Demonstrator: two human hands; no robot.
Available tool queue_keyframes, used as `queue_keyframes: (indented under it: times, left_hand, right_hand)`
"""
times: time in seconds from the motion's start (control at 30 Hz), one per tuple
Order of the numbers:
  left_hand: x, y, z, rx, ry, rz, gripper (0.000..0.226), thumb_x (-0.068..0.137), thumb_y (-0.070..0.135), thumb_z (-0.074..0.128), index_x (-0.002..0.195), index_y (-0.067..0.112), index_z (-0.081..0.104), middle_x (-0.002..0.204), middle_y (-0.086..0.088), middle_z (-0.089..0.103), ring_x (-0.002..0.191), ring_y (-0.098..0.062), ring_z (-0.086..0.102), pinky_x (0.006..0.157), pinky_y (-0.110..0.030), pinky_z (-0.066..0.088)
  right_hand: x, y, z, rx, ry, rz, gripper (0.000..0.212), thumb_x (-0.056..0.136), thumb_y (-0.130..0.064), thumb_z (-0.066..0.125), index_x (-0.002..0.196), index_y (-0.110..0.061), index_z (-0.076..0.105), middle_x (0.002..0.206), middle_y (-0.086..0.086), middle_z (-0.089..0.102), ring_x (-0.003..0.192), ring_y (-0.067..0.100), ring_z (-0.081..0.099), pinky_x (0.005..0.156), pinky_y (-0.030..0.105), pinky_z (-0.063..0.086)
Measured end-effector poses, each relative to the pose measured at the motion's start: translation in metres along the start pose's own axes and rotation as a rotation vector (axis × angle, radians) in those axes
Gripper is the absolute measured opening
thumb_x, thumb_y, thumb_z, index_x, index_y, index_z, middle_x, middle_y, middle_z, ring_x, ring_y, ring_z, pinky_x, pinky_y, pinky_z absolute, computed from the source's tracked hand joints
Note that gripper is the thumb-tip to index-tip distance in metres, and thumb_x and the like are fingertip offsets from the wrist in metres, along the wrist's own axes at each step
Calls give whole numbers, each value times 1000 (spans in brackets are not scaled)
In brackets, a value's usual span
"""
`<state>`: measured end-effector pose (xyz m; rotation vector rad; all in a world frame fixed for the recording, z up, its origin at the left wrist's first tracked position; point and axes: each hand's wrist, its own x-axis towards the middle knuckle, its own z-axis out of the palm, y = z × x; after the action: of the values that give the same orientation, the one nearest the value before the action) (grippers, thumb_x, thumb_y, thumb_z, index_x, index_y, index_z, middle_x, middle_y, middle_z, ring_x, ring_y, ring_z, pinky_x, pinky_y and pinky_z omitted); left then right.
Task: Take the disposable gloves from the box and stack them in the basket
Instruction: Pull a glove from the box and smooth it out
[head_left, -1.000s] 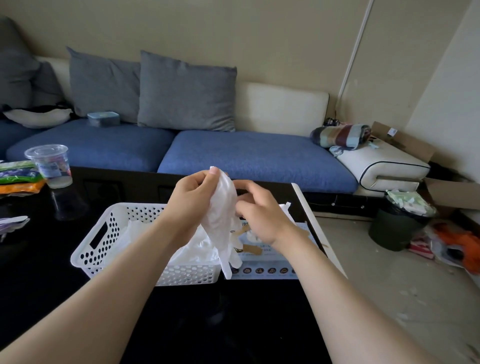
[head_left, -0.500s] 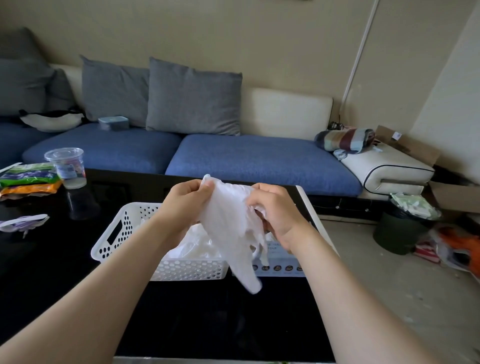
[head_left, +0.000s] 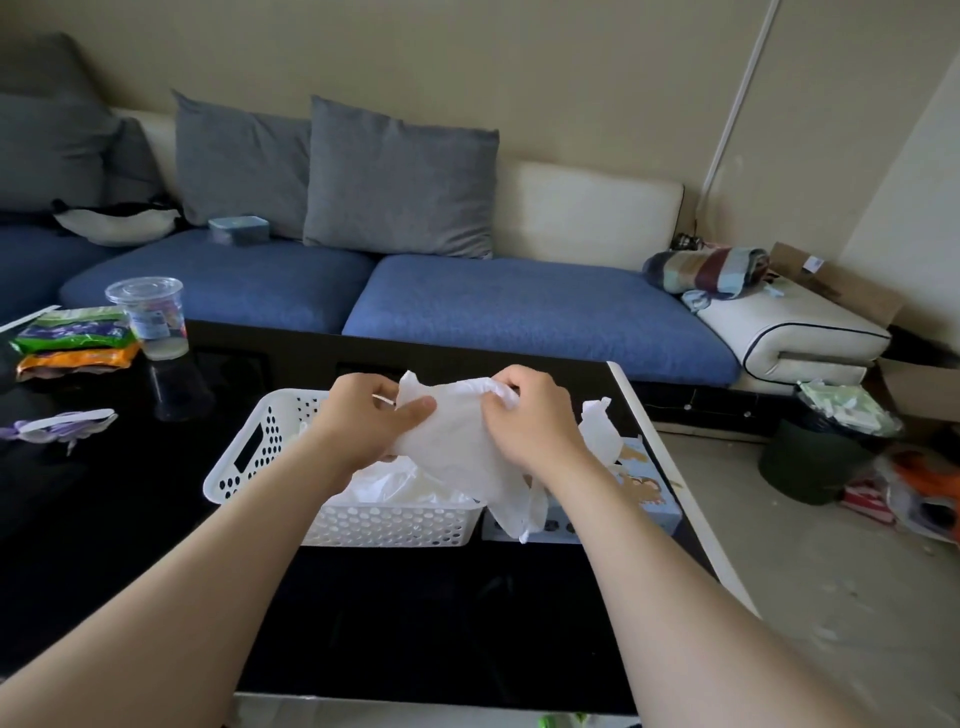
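Stacking partly done.
Both hands (head_left: 447, 415) pinch one glove (head_left: 457, 447) above the basket (head_left: 249, 457); several stacked, box (head_left: 639, 493) not emptied.

Two hands (head_left: 363, 415) (head_left: 530, 421), one held glove (head_left: 457, 441), one basket (head_left: 244, 452), one box (head_left: 649, 499), one cup (head_left: 150, 317).

White perforated basket (head_left: 249, 441) holding crumpled translucent gloves (head_left: 395, 483). One glove (head_left: 457, 447) spread above the basket's right half, fingers drooping. Pale-blue box (head_left: 647, 493) just right of the basket, second glove (head_left: 597, 431) protruding.

A home living room: blue sofa (head_left: 519, 306), cushions (head_left: 400, 182), coffee table (head_left: 104, 519).
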<state>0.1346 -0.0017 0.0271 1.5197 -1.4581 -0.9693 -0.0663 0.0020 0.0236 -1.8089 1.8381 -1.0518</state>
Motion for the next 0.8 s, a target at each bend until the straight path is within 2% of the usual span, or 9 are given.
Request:
queue_keyframes:
  times: [0.07, 0.1, 0.2, 0.33, 0.43, 0.5, 0.63, 0.8]
  left_hand:
    - [5, -7, -6, 23, 50, -48, 33, 85, 36, 87, 88, 7, 72, 90, -12, 75, 76, -28, 73, 64, -39, 64]
    - [7, -10, -10, 41, 80, -67, 37, 84, 37, 88, 87, 5, 71, 89, -12, 74, 72, -28, 72, 65, -41, 64]
    - [11, -17, -19, 115, 127, -98, 42, 86, 41, 85, 93, 4, 67, 87, -11, 71, 60, -25, 62, 54, -33, 54]
    - [15, -27, -30, 356, 188, -66, 36, 93, 43, 78, 98, 10, 65, 87, -9, 71, 68, -26, 64, 62, -36, 53]
    - [17, -34, -39, 512, 213, -21, 31, 97, 38, 74, 96, 11, 61, 82, -4, 63, 69, -18, 58, 59, -35, 46]
    - [18, -39, -45, 610, 196, -4, 28, 100, 35, 71, 96, 11, 57, 84, -3, 58, 70, -17, 53, 60, -35, 42]
    - [18, -49, -56, 707, 188, 0, 26, 102, 31, 67, 98, 12, 51, 90, -5, 55, 69, -19, 49, 62, -35, 41]
    - [19, -56, -62, 806, 207, -16, 30, 102, 26, 68, 107, 12, 42, 82, -4, 50, 69, -23, 53, 60, -38, 44]
  right_hand:
    - [4, -1, 9, -169, 31, -119, 12, 106, -30, 52, 109, -24, 62, 95, -4, 66, 85, 20, 63, 65, 38, 53]
    - [6, -2, 14, -251, 46, -175, 13, 108, -32, 50, 112, -23, 59, 95, -3, 65, 83, 21, 61, 60, 36, 46]
    - [10, -9, 26, -367, 55, -275, 18, 113, -36, 46, 118, -21, 53, 96, -1, 64, 80, 22, 58, 53, 33, 32]
    - [15, -18, 45, -448, -31, -349, 22, 112, -41, 47, 120, -21, 51, 99, 0, 65, 79, 21, 60, 53, 30, 32]
    - [18, -25, 53, -433, -87, -366, 22, 110, -45, 53, 114, -23, 52, 96, -3, 62, 73, 15, 54, 52, 27, 29]
    - [20, -27, 57, -413, -139, -369, 23, 108, -47, 57, 111, -25, 54, 95, -5, 61, 72, 14, 53, 53, 28, 31]
    - [26, -28, 69, -383, -163, -369, 24, 106, -44, 63, 120, -24, 59, 102, -5, 63, 85, 19, 61, 60, 32, 40]
    - [29, -22, 83, -340, -162, -373, 28, 105, -33, 66, 130, -25, 58, 115, -4, 64, 102, 18, 63, 78, 37, 54]
